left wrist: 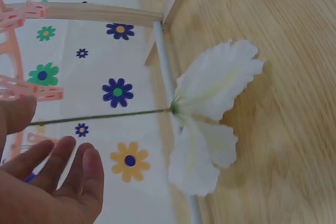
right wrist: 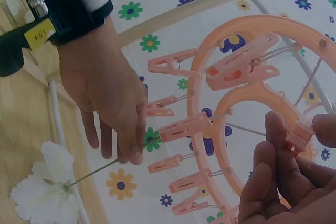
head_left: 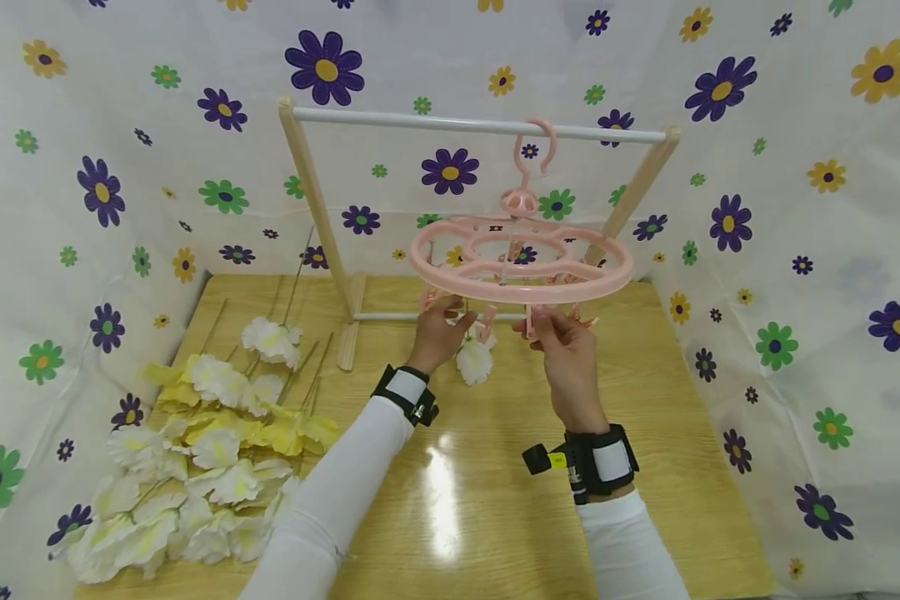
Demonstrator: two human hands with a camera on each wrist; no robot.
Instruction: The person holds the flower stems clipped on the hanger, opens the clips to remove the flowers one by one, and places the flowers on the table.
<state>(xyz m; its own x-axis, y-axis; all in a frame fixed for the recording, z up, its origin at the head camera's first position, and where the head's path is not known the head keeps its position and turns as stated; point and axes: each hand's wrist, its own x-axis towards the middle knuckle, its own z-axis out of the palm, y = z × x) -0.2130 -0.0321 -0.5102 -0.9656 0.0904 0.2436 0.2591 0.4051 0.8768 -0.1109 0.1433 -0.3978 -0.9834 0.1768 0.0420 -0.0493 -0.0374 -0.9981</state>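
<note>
A pink round clip hanger (head_left: 521, 293) hangs by its hook from a white bar, with several pink clothespins (right wrist: 184, 127) dangling beneath the ring. Below it is a white artificial flower (left wrist: 210, 87), bloom downward; its thin green stem (left wrist: 105, 116) runs up to a clothespin in the right wrist view. My left hand (head_left: 438, 333) is beside that stem, fingers loosely bent. A gap shows between thumb and fingertips in the left wrist view, and the stem passes behind the thumb. My right hand (head_left: 570, 367) pinches another clothespin (right wrist: 301, 136) between thumb and forefinger, under the ring's front right.
A wooden frame (head_left: 315, 200) carries the white top bar (head_left: 420, 122) and stands on the wooden table (head_left: 495, 500). White and yellow artificial flowers (head_left: 217, 450) lie heaped on the table's left. Flower-printed cloth (head_left: 817, 250) encloses the back and sides.
</note>
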